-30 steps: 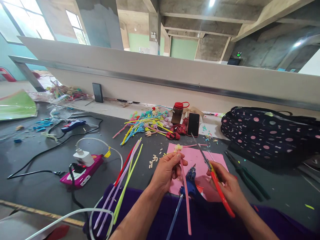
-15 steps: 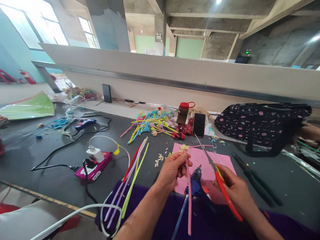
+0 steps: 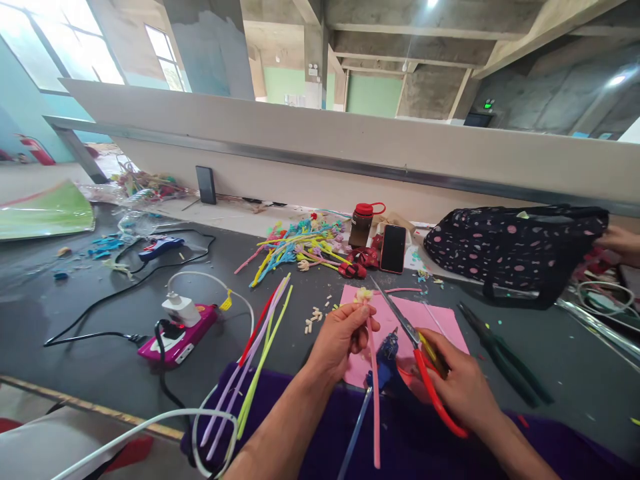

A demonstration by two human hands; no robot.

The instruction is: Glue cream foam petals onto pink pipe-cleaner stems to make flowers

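Between the fingertips of my left hand [image 3: 347, 333] is a pipe-cleaner flower, its pale yellow head [image 3: 363, 295] poking out above the thumb. The flower's long pink stem [image 3: 375, 400] hangs down toward the table edge. My right hand [image 3: 457, 373] is closed around scissors [image 3: 417, 347] with red and yellow handles. Their blades point up and left, the tips close to the right of the flower head. Below the hands, a blue glue gun [image 3: 385, 360] with a clear glue stick lies over a pink sheet [image 3: 455, 323].
Several loose pipe cleaners [image 3: 267, 347] lie left of my arms, beside a magenta power strip [image 3: 180, 335]. Behind are a heap of coloured stems [image 3: 300, 243], a bottle [image 3: 361, 225] and a phone [image 3: 393, 248]. Pliers [image 3: 503, 353] and a dark patterned bag [image 3: 515, 253] are at right, with another person's hand [image 3: 623, 243].
The scissors have moved slightly left, their blades swinging closer to the flower head. My left hand still holds the flower in nearly the same pose. The whole view has shifted a little.
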